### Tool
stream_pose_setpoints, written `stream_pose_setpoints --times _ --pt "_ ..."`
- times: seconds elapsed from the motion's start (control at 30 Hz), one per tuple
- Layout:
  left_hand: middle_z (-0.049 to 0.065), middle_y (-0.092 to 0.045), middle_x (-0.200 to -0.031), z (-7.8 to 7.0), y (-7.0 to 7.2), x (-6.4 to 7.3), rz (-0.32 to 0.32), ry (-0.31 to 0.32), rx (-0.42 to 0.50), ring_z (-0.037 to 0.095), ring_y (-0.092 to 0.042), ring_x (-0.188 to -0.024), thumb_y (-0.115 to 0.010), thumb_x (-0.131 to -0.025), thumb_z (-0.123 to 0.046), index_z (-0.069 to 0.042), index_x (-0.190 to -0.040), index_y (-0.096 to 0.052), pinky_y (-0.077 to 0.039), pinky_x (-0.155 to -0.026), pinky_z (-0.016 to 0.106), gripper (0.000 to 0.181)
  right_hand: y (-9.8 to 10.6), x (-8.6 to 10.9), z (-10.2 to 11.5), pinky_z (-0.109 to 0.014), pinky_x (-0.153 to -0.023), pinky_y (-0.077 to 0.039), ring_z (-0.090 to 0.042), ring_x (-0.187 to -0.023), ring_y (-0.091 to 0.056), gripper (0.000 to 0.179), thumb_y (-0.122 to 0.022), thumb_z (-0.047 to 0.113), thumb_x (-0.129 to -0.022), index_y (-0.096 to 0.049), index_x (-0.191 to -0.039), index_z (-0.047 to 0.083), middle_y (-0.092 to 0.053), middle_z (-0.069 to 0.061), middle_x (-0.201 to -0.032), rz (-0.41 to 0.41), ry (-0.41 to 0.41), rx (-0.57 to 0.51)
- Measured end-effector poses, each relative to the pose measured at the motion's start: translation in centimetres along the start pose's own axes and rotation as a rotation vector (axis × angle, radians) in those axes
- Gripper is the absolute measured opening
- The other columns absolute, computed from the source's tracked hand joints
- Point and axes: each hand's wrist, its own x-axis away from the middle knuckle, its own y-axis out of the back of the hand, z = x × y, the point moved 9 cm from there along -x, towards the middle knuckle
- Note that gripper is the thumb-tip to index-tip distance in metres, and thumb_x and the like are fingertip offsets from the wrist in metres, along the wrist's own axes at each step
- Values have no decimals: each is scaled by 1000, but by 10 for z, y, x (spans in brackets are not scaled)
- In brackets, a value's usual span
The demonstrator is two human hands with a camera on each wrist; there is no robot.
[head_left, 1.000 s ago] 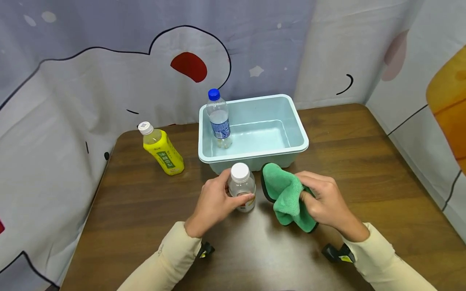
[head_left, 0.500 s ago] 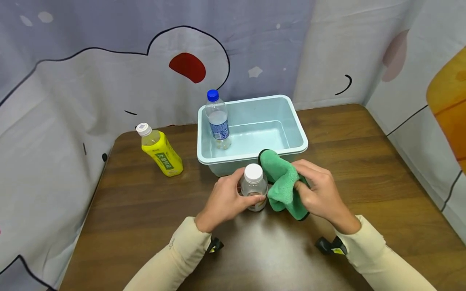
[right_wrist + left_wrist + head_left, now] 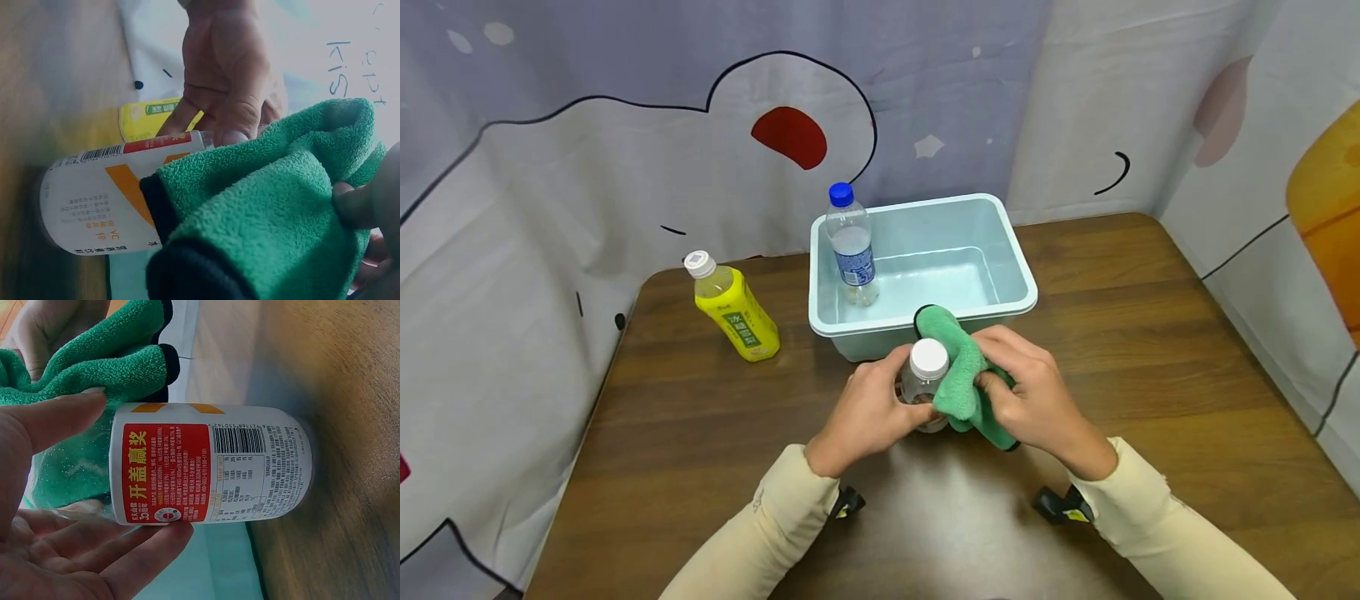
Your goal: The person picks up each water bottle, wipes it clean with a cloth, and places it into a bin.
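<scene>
A clear bottle with a white cap (image 3: 929,358) stands upright in front of the tub; its white label has a red panel (image 3: 167,472). My left hand (image 3: 868,408) grips its side, thumb on the near face and fingers behind. A green cloth with black edging (image 3: 958,375) is bunched in my right hand (image 3: 1026,387), pinched between thumb and fingers. The cloth lies against the bottle's right side and covers part of it. In the right wrist view, the cloth (image 3: 269,206) hides the bottle's upper part. Whether the bottle's base touches the table is hard to tell.
A pale blue tub (image 3: 925,321) sits behind the hands, with a blue-capped bottle (image 3: 852,250) upright in its left end. To the left, a yellow-labelled bottle with a white cap (image 3: 737,317) stands on the wooden table (image 3: 700,458). A printed curtain (image 3: 625,183) hangs behind.
The left hand has moved right with the bottle. The right hand has brought the cloth leftward, from apart to against the bottle. The tub and other bottles stay put.
</scene>
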Motion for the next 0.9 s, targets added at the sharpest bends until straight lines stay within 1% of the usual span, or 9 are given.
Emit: stream_pose_setpoints --times 0.07,0.13,0.33,0.5,0.57,0.67,0.9 --pt "6 -73 -112 0 0 0 5 1 -3 15 -70 -92 -84 -75 -27 -10 -133 -56 -57 -77 29 67 -3 -2 0 -14 -78 -48 -9 -90 -61 37 -61 -14 -79 -73 -105 8 -68 -1 -103 23 -1 32" --pt "7 -73 -113 0 -1 -1 7 0 -7 16 -71 -93 -84 -75 -28 -10 -133 -56 -57 -78 30 67 -6 -3 1 -16 -75 -47 -10 -88 -61 34 -59 -13 -80 -73 -103 8 -68 -1 -101 43 17 84" --pt "7 -73 -112 0 -2 -1 5 1 -25 17 -71 -93 -84 -74 -26 -8 -132 -56 -58 -79 32 67 -11 -4 10 -27 -67 -50 -14 -79 -59 33 -53 -11 -79 -73 -100 4 -66 -2 -92 75 132 246" --pt "7 -73 -111 -2 -2 -1 -5 -8 -38 17 -71 -92 -83 -74 -28 -7 -132 -56 -58 -78 31 67 -14 -2 14 -31 -63 -52 -16 -76 -58 32 -52 -11 -77 -73 -97 2 -63 -3 -88 114 185 368" --pt "7 -73 -111 -3 -2 0 -7 -9 -37 17 -71 -92 -84 -75 -29 -7 -132 -56 -58 -78 31 67 -15 -1 14 -31 -60 -52 -16 -74 -57 31 -52 -11 -75 -72 -95 2 -62 -3 -86 125 195 417" --pt "7 -72 -112 -3 -3 0 -7 -9 -25 17 -70 -93 -84 -76 -30 -7 -132 -55 -57 -78 31 68 -17 1 12 -30 -58 -51 -16 -71 -56 32 -51 -12 -72 -72 -91 2 -61 -3 -83 127 199 458" --pt "8 -71 -113 -3 -5 3 -17 -5 -8 20 -70 -95 -84 -77 -31 -8 -133 -52 -58 -80 32 68 -26 9 0 -30 -59 -50 -15 -70 -55 29 -50 -11 -70 -70 -85 5 -59 -2 -81 165 169 477"
